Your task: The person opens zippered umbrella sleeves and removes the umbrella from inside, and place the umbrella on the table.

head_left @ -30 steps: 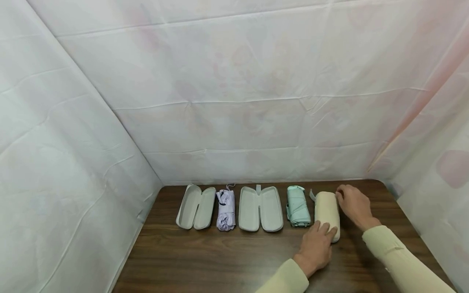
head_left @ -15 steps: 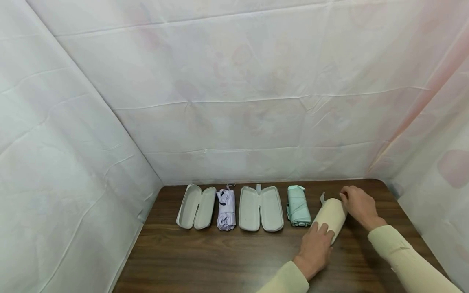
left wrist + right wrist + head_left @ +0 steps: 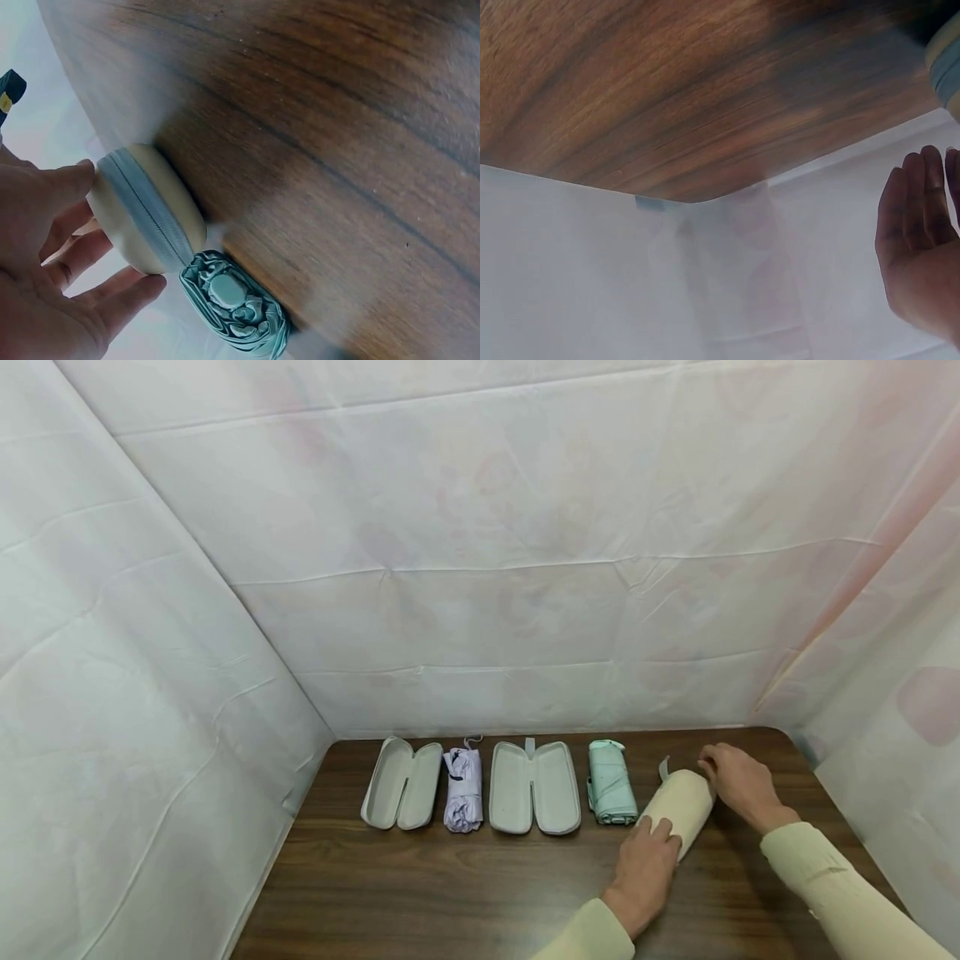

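A cream zippered case (image 3: 682, 802) lies closed and slanted at the right end of the row. My left hand (image 3: 643, 868) grips its near end, thumb on one side and fingers on the other. The left wrist view shows the grey zipper band (image 3: 146, 206) fastened across that end, between the thumb and fingers. At the case's far right edge, my right hand (image 3: 742, 781) pinches the zipper with thumb and index finger; the pinched part is hidden. In the right wrist view the other fingers (image 3: 919, 199) extend beside the case, whose end just shows in the upper corner.
Left of the case lies a folded mint umbrella (image 3: 611, 783). Further left are an open grey case (image 3: 512, 789), a folded lilac umbrella (image 3: 463, 789) and another open grey case (image 3: 390, 785). All rest on a dark wooden table (image 3: 420, 893), with white cloth walls (image 3: 480, 610) around it.
The cream case has swung clockwise, its far end moving right and toward me. My right hand has shifted right along with it. My left hand stays at the near end.
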Demonstrator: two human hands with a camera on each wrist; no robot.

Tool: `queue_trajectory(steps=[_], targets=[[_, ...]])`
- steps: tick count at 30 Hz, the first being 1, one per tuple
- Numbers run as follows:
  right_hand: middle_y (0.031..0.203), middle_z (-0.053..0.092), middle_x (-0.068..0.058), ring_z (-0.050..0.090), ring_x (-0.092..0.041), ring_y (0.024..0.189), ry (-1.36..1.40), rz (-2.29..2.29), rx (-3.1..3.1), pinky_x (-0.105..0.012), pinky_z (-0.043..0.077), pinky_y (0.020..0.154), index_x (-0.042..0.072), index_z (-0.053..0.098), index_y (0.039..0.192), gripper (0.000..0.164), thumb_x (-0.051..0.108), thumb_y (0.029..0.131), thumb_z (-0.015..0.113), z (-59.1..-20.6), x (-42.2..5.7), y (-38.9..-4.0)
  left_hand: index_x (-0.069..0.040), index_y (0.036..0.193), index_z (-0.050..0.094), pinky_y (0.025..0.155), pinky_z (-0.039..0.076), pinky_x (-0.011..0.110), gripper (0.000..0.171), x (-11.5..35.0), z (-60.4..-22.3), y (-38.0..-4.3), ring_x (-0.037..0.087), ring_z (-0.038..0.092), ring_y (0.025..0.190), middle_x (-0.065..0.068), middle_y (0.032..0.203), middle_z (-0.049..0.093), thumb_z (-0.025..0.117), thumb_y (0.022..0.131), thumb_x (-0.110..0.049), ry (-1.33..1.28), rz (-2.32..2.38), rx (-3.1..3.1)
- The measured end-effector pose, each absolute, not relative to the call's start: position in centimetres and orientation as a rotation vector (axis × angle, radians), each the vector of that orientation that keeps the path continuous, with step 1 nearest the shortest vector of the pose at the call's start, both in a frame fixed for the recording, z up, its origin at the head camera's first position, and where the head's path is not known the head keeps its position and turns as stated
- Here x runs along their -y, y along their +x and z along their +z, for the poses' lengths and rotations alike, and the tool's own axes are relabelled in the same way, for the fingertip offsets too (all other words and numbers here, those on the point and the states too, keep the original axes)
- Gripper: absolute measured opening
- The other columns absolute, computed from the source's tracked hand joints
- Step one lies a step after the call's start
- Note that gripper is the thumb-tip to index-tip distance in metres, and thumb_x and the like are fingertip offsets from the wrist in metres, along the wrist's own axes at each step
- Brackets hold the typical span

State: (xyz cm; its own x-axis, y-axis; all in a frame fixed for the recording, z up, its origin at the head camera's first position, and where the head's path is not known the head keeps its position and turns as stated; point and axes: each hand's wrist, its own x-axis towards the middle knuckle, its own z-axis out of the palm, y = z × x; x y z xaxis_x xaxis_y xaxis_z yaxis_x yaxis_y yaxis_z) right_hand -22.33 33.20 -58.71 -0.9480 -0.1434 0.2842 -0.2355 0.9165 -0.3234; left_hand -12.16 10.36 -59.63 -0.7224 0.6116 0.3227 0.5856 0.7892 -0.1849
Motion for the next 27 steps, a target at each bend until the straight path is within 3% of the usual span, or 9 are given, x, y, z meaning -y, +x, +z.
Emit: queue_trajectory(steps=[8, 15, 23, 27], targets=[[0.095, 0.070, -0.019, 0.068, -0.033, 0.074, 0.346, 0.616, 2.911, -0.046, 0.053, 0.055, -0.001, 0.073, 0.103, 0.008, 0.003, 0.098, 0.070, -58.6, -33.8, -22.2, -0.039, 0.099, 0.079, 0.079, 0.049, 0.015, 0.027, -10.1, -59.4, -12.1, 0.003, 0.050, 0.091, -0.016, 0.098, 0.057, 0.091, 0.079, -0.027, -0.921, 0.083, 2.634], [0.113, 0.074, -0.025, 0.070, -0.048, 0.103, 0.586, 0.720, 2.968, -0.061, 0.057, 0.084, -0.004, 0.075, 0.114, 0.019, -0.005, 0.099, 0.064, -59.4, -34.3, -22.5, -0.038, 0.101, 0.079, 0.078, 0.049, 0.016, 0.028, -9.9, -59.2, -11.9, 0.003, 0.048, 0.093, -0.016, 0.100, 0.056, 0.091, 0.079, -0.025, -0.944, 0.053, 2.666], [0.107, 0.076, -0.016, 0.072, -0.043, 0.099, 0.918, 0.736, 2.925, -0.052, 0.060, 0.083, -0.001, 0.078, 0.110, 0.023, -0.012, 0.092, 0.067, -59.1, -35.6, -22.9, -0.035, 0.095, 0.075, 0.091, 0.047, 0.017, 0.029, -9.6, -59.3, -12.0, 0.003, 0.050, 0.097, -0.016, 0.098, 0.056, 0.094, 0.074, -0.031, -0.952, 0.088, 2.631], [0.110, 0.075, -0.020, 0.070, -0.046, 0.102, 1.013, 0.739, 2.950, -0.051, 0.060, 0.083, -0.004, 0.077, 0.113, 0.026, -0.015, 0.092, 0.065, -58.9, -36.1, -23.1, -0.034, 0.098, 0.072, 0.095, 0.047, 0.019, 0.036, -9.5, -59.4, -12.1, 0.004, 0.052, 0.101, -0.016, 0.101, 0.056, 0.096, 0.071, -0.036, -0.966, 0.104, 2.639]])
